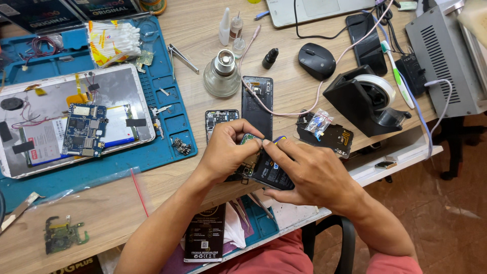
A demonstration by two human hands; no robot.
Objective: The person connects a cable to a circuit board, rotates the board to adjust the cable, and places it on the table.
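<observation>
The work mat (172,137) at the left of the frame is bright blue, on a pale tan wooden table (284,86). On the mat, the opened tablet (114,86) shows silver-grey metal, and the circuit board (84,130) in it is dark blue. At upper left, the cotton swabs (115,40) are white in yellow-and-red wrapping. In the centre, the phone (271,170) between the hands is black with a blue mark. At upper right, the computer mouse (316,60) is black, the tape dispenser (365,101) black with a white roll, the toothbrush (398,76) green and white, and the metal box (444,56) grey. The shorts (274,256) at the bottom are salmon red.
</observation>
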